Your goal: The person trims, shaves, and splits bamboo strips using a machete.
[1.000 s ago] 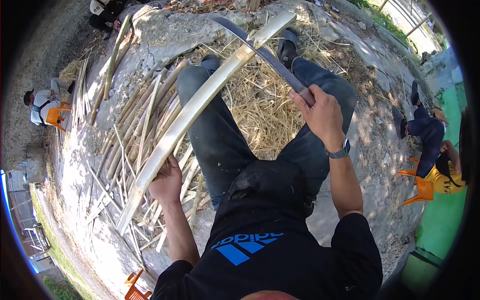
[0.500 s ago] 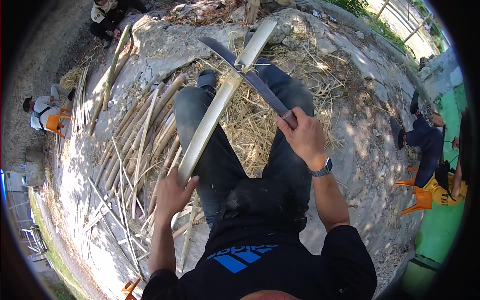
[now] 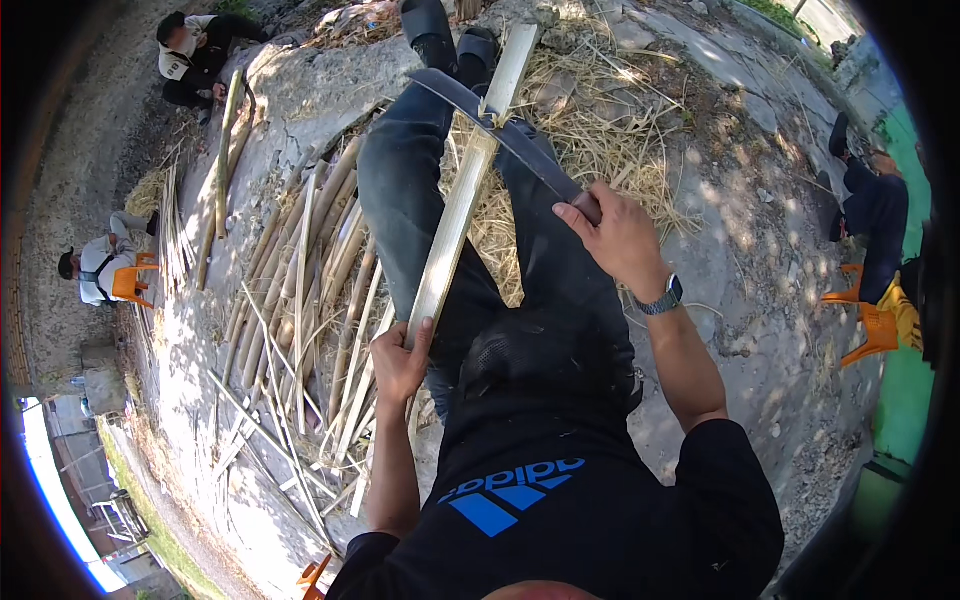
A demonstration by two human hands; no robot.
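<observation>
My left hand [image 3: 402,362] grips the near end of a long pale bamboo strip [image 3: 447,243], which slants up and away over my legs. In my right hand [image 3: 622,238] is the dark handle of a machete [image 3: 535,157]. Its long dark blade lies across the strip towards the far end, tip pointing up and left. Small curled shavings [image 3: 492,115] bunch up where blade and strip meet. Both hands are closed, well apart from each other.
Bamboo poles [image 3: 322,235] and thin split strips [image 3: 290,440] lie on the ground to my left. Straw-like shavings [image 3: 620,130] cover the ground ahead. People sit at far left and right, some by orange chairs [image 3: 868,330].
My left hand and the strip's near end have shifted right. My legs have moved, the feet now close together at the top. The blade stays across the strip at nearly the same place.
</observation>
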